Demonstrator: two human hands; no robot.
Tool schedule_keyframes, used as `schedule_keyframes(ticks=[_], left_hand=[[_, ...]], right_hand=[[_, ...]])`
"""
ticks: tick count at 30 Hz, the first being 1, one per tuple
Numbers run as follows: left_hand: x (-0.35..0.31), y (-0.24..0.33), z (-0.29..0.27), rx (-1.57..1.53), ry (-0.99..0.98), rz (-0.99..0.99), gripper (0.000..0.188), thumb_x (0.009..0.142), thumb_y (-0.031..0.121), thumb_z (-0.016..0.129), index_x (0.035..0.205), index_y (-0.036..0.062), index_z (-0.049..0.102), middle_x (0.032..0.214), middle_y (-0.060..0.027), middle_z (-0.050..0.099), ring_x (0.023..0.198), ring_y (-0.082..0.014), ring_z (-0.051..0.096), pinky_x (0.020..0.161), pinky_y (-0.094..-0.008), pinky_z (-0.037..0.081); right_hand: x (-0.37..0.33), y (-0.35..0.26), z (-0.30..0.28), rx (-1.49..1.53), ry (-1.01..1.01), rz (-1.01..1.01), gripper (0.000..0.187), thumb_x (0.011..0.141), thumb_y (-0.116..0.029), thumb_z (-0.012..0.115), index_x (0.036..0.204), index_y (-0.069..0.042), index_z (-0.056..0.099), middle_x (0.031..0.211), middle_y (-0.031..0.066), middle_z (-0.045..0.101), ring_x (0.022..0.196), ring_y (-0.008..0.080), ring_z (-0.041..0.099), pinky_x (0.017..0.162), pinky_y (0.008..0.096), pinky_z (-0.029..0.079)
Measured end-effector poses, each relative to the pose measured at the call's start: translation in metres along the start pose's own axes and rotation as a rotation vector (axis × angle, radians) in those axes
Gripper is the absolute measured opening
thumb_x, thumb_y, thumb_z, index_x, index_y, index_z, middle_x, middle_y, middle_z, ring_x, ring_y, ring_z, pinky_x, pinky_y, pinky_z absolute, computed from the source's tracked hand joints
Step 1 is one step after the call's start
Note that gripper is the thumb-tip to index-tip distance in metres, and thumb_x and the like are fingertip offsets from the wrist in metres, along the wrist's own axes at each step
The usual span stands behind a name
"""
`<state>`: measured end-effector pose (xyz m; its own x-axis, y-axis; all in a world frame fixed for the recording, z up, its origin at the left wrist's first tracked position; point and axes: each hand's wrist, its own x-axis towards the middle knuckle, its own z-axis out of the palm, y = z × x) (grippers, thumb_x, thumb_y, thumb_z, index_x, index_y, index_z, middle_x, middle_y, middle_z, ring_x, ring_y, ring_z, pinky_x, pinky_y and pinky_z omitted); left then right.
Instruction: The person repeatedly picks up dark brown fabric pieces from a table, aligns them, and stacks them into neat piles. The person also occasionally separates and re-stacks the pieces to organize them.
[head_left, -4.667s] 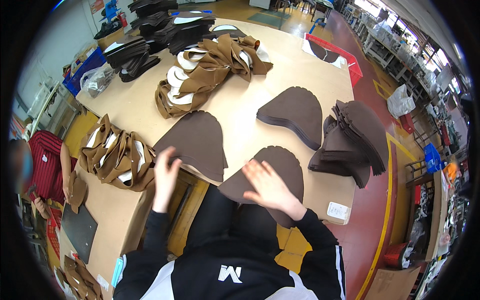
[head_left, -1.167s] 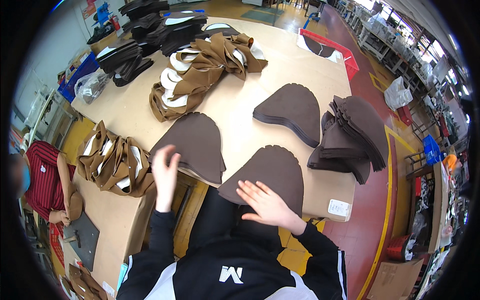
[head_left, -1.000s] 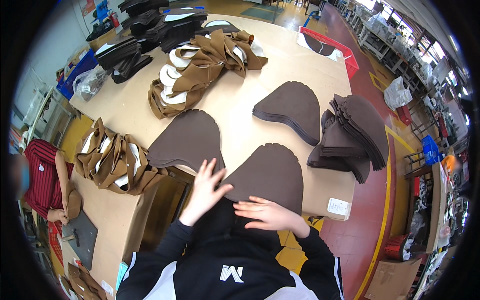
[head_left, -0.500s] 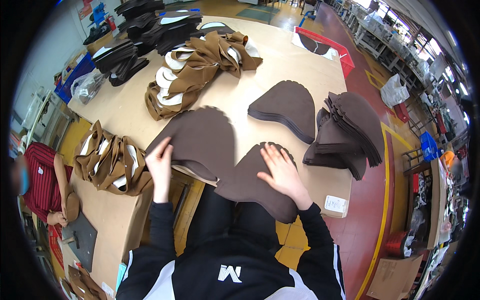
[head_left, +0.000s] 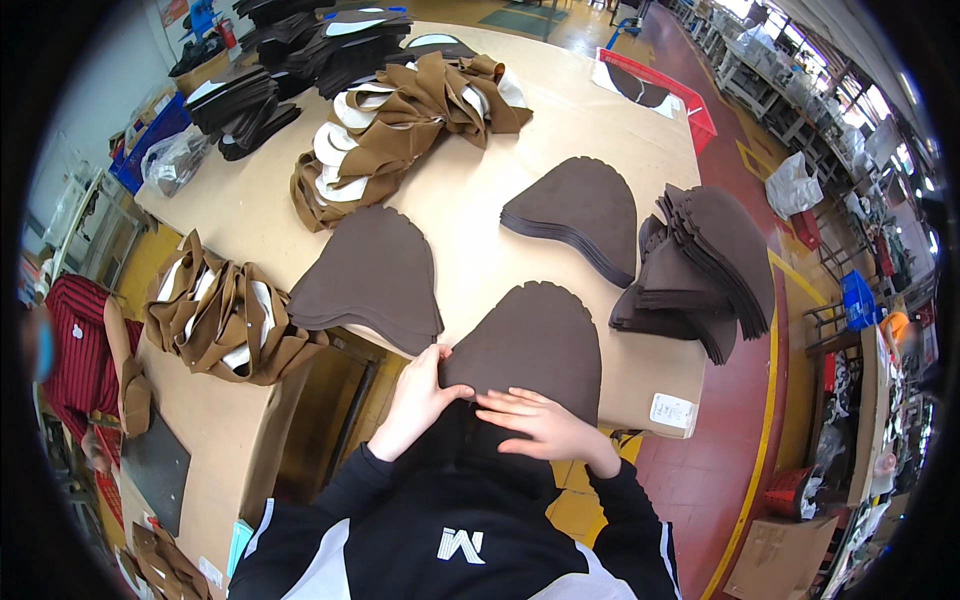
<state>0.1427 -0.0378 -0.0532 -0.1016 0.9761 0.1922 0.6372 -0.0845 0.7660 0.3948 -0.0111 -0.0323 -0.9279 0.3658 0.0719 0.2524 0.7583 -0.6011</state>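
Observation:
A dark brown bell-shaped cut piece (head_left: 525,345) with a notched top edge lies at the near edge of the table, in front of my body. My left hand (head_left: 418,398) pinches its near left corner between thumb and fingers. Along its near edge my right hand (head_left: 540,425) rests with the fingers stretched out and apart, pointing left. To the left lies a low stack of like brown pieces (head_left: 370,265), untouched. Another neat stack (head_left: 575,210) sits beyond, to the right of the middle. Whether several layers lie under the front piece is hidden.
A fanned pile of brown pieces (head_left: 710,265) stands at the table's right edge. Bunched tan pieces with white lining (head_left: 390,125) lie farther back, others (head_left: 225,315) at left. Dark stacks (head_left: 345,50) fill the back left. A co-worker in a striped top (head_left: 80,340) sits at left.
My left hand has left the left stack and moved right to the front piece. My right hand has slid from its top toward its near edge. The front piece now points straighter away.

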Motion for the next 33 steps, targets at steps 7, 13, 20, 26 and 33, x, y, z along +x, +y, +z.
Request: schedule_keyframes(ticks=[7, 13, 20, 26, 33], left_hand=[[0.029, -0.002, -0.017, 0.001, -0.081, -0.095, 0.029, 0.086, 0.025, 0.077, 0.104, 0.0038, 0.074, 0.085, -0.0201, 0.072, 0.081, -0.0369, 0.072, 0.070, -0.0416, 0.055], [0.053, -0.027, -0.036, 0.175, 0.253, 0.127, 0.020, 0.087, 0.016, 0.074, 0.103, 0.0064, 0.079, 0.095, -0.0149, 0.076, 0.087, -0.0295, 0.076, 0.080, -0.0345, 0.058], [0.078, -0.080, -0.106, 0.078, 0.455, -0.190, 0.020, 0.087, 0.013, 0.073, 0.103, 0.0030, 0.079, 0.092, -0.0172, 0.077, 0.084, -0.0231, 0.076, 0.079, -0.0312, 0.056], [0.082, -0.129, -0.145, 0.239, 0.585, -0.417, 0.025, 0.090, 0.017, 0.073, 0.112, 0.0052, 0.077, 0.107, -0.0161, 0.077, 0.098, -0.0260, 0.074, 0.091, -0.0333, 0.054], [0.056, -0.058, -0.072, 0.173, 0.332, 0.123, 0.030, 0.082, 0.015, 0.077, 0.109, 0.0015, 0.072, 0.119, -0.0165, 0.069, 0.115, -0.0363, 0.063, 0.101, -0.0459, 0.049]], right_hand=[[0.004, 0.016, -0.083, 0.194, 0.499, 0.109, 0.037, 0.096, -0.015, 0.064, 0.131, -0.004, 0.066, 0.129, 0.0143, 0.068, 0.124, 0.0336, 0.061, 0.109, 0.0419, 0.045], [0.044, 0.084, -0.069, -0.384, 0.608, 0.384, 0.057, 0.102, -0.033, 0.057, 0.148, -0.002, 0.047, 0.153, 0.0204, 0.048, 0.144, 0.0344, 0.043, 0.120, 0.0450, 0.032], [0.042, 0.029, -0.014, -0.519, 0.148, 0.143, 0.076, 0.097, -0.056, 0.057, 0.155, -0.010, 0.040, 0.162, 0.0185, 0.035, 0.149, 0.0302, 0.036, 0.123, 0.0469, 0.026], [0.020, -0.007, 0.010, -0.311, 0.032, 0.012, 0.069, 0.101, -0.052, 0.055, 0.150, -0.006, 0.046, 0.162, 0.0129, 0.038, 0.151, 0.0258, 0.034, 0.124, 0.0442, 0.026], [0.011, 0.016, -0.052, 0.131, 0.162, 0.024, 0.044, 0.098, -0.028, 0.067, 0.137, -0.010, 0.063, 0.130, 0.0157, 0.067, 0.119, 0.0338, 0.064, 0.109, 0.0446, 0.046]])
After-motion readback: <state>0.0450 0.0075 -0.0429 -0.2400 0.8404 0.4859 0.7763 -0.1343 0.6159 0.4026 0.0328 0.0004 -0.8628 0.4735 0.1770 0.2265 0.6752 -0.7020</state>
